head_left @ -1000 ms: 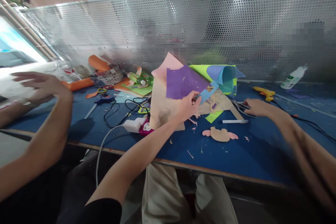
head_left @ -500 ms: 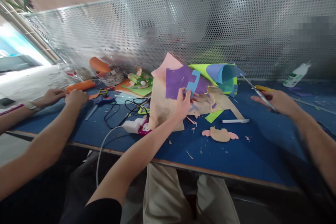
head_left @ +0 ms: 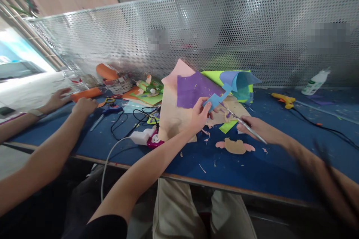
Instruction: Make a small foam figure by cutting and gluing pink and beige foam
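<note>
My left hand (head_left: 201, 114) pinches a light blue paper piece (head_left: 214, 101) with a narrow hooked arm, over a purple sheet (head_left: 186, 91) and a tan sheet (head_left: 171, 119). In my right hand (head_left: 256, 129) is a slim metal craft knife (head_left: 252, 131), its fine tip pointing left at the lower edge of the blue paper; whether they touch I cannot tell. Below the hands lies a tan paper cutout with pink wings (head_left: 235, 145). A rolled blue sheet (head_left: 244, 84) and lime-green paper (head_left: 211, 76) rest behind.
At left, another person's hands (head_left: 84, 106) are by an orange paper roll (head_left: 86, 94). A yellow glue gun (head_left: 284, 100) with a black cord and a white bottle (head_left: 316, 82) stand right. A power strip (head_left: 154, 140) with plugs sits near the front edge. Perforated metal screen (head_left: 196, 33) behind.
My right hand has moved left and down with the knife, bringing its tip to the blue paper. My left hand has shifted slightly right and tilted the paper rightward. The glue gun is now uncovered.
</note>
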`<control>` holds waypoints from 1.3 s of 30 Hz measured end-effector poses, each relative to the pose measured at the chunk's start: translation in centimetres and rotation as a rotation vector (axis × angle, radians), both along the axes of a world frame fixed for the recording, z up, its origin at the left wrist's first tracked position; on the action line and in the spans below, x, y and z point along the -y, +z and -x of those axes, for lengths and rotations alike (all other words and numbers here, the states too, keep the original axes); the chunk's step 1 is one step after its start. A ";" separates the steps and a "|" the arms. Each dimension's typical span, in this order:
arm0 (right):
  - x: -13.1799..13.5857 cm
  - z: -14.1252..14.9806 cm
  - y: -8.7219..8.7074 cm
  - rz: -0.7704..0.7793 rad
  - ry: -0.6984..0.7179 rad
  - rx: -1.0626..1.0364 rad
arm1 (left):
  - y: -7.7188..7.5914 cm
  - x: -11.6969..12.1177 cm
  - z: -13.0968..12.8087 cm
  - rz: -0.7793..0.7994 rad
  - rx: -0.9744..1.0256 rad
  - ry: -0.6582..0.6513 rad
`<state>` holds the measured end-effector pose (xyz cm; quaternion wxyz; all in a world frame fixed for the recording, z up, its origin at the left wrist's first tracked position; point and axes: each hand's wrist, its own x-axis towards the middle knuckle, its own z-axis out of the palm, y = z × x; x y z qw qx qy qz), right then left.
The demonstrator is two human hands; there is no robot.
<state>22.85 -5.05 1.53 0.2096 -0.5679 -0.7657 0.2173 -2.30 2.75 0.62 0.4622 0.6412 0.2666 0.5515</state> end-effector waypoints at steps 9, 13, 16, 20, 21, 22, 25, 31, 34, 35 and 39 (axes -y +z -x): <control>0.4 0.5 0.5 0.046 0.056 -0.070 | 0.5 1.2 0.0 0.012 -0.227 -0.216; 0.4 0.6 0.5 0.047 0.051 -0.032 | 1.2 1.5 0.2 -0.005 -0.242 -0.232; 0.4 0.6 0.4 0.046 0.062 -0.005 | 1.4 1.5 0.2 -0.047 -0.317 -0.192; 0.3 0.4 0.4 0.065 0.103 -0.025 | 1.4 1.6 0.1 -0.068 -0.336 -0.167; 0.4 0.3 0.4 0.067 0.118 -0.034 | 1.4 1.7 0.1 -0.065 -0.330 -0.172; 0.4 0.3 0.4 0.065 0.129 -0.038 | 1.4 1.7 0.1 -0.062 -0.328 -0.177; 0.4 0.3 0.5 0.049 0.142 -0.034 | 1.6 2.0 0.1 -0.063 -0.330 -0.181; 0.6 0.7 0.6 0.009 0.140 -0.058 | 2.1 2.3 0.0 -0.063 -0.292 -0.160; 0.5 0.8 0.5 -0.041 0.068 -0.023 | 2.3 2.3 0.1 -0.089 -0.293 -0.141; 0.3 0.7 0.5 -0.059 0.023 0.004 | 2.3 2.3 0.1 -0.099 -0.289 -0.134; -0.6 -0.4 0.1 -0.075 -0.110 0.053 | 2.1 1.9 0.1 -0.091 -0.308 -0.130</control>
